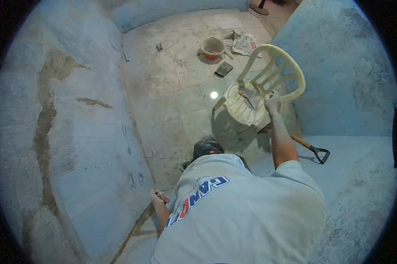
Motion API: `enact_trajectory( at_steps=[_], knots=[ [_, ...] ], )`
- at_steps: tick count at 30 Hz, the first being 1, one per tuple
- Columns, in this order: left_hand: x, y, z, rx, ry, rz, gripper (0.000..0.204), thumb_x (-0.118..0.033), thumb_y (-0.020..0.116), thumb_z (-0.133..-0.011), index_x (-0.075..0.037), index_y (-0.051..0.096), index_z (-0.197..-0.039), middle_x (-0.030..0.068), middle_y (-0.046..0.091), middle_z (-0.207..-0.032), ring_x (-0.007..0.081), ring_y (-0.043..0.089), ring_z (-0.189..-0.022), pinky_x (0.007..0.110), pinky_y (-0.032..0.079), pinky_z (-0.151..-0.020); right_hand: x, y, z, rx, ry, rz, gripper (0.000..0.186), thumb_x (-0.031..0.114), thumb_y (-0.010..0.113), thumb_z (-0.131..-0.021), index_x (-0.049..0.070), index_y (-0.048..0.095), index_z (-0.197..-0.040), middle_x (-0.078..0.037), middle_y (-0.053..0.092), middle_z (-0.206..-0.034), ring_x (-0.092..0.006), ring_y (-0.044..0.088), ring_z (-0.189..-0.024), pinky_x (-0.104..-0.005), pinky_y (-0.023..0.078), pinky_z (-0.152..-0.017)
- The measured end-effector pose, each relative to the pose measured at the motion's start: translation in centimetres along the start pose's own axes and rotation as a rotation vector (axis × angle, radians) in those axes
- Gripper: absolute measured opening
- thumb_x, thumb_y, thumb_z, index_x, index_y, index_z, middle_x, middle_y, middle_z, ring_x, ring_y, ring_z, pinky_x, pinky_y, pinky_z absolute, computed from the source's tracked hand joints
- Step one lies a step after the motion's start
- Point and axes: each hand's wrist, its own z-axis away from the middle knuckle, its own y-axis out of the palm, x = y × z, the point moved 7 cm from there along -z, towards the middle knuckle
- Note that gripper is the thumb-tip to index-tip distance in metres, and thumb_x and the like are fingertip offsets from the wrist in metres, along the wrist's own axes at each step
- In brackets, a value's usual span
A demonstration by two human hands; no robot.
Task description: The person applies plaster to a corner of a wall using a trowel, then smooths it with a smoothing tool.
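My right hand (272,103) is closed on the arm of a cream plastic chair (239,109), where it meets the slatted back. On the seat lies a slim tool (246,95) with a tan handle; its kind is unclear. Low at the left, my left hand (160,199) is beside the foot of the pale blue wall (104,171). Its fingers are curled, and a thin tip shows above them; what they hold is too small to make out. My white shirt fills the lower middle, with a dark shoe (207,147) beyond it.
Past the chair stand an orange-and-grey bucket (212,47), a crumpled printed sack (243,44) and a dark flat piece (223,69). A D-handled tool (315,150) with a wooden shaft lies at the right. Brown patches (44,127) mark the left wall; another blue wall (339,75) closes the right.
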Motion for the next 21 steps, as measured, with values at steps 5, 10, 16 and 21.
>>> enact_trajectory(
  at_steps=[5,10,16,21],
  knots=[
    [2.1,4.8,-0.4,0.184,0.068,-0.186,0.040,-0.045,0.051,-0.103,-0.010,0.071,-0.109,0.0000,0.058,-0.067,0.0117,0.050,-0.052,0.029,0.040,-0.045,-2.5,-8.8,-12.4,-0.103,0.043,0.220,0.065,0.031,0.068,-0.089,0.001,0.050,-0.144,-0.023,0.057,-0.144,-0.0378,0.054,-0.134,-0.0439,0.045,-0.110],
    [7.7,6.8,-2.6,0.237,0.199,-0.202,0.039,-0.044,0.053,-0.102,-0.010,0.070,-0.104,0.0001,0.056,-0.065,0.0130,0.049,-0.050,0.031,0.040,-0.044,-1.6,-13.0,-20.1,-0.063,0.126,0.433,0.079,0.044,0.073,-0.089,0.013,0.042,-0.154,-0.018,0.047,-0.153,-0.0356,0.052,-0.137,-0.0506,0.041,-0.115],
    [18.7,8.9,-0.3,0.102,0.253,-0.223,0.038,-0.044,0.055,-0.102,-0.009,0.069,-0.098,0.0002,0.055,-0.063,0.0145,0.049,-0.048,0.034,0.040,-0.043,-2.1,-8.0,-33.4,0.176,-0.071,0.720,0.095,0.053,0.078,-0.084,0.010,0.037,-0.158,-0.020,0.047,-0.155,-0.0346,0.049,-0.141,-0.0501,0.038,-0.117],
    [32.9,4.7,10.1,-0.044,0.227,-0.223,0.038,-0.043,0.057,-0.101,-0.008,0.069,-0.094,0.0003,0.053,-0.061,0.0157,0.048,-0.046,0.036,0.040,-0.042,-9.6,-3.7,-43.4,0.784,-0.033,0.333,0.070,0.048,0.085,-0.080,-0.002,0.067,-0.127,-0.015,0.074,-0.100,-0.0262,0.071,-0.086,-0.0446,0.057,-0.077]
  ],
)
